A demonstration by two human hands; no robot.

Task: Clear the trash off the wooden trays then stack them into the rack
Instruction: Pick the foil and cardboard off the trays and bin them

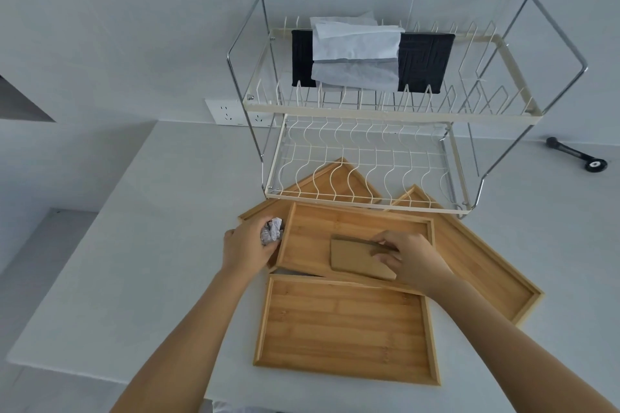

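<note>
Several wooden trays lie overlapped on the white counter below a two-tier wire rack [369, 157]. The nearest tray [345, 329] is bare. The tray behind it [322, 228] holds a flattened brown cardboard piece [352, 258]; my right hand [406, 258] pinches that cardboard at its right end. My left hand [248, 248] sits at this tray's left edge, closed around a crumpled white paper ball [271, 231]. Two more trays [486, 265] [335, 181] lie partly under the rack and under the middle tray.
The rack's top tier carries a black tissue box [422, 60] with white tissue spilling out. A wall socket [224, 112] sits behind the rack's left leg. A black tool [577, 154] lies on the counter at far right. The counter's edge runs down the left side.
</note>
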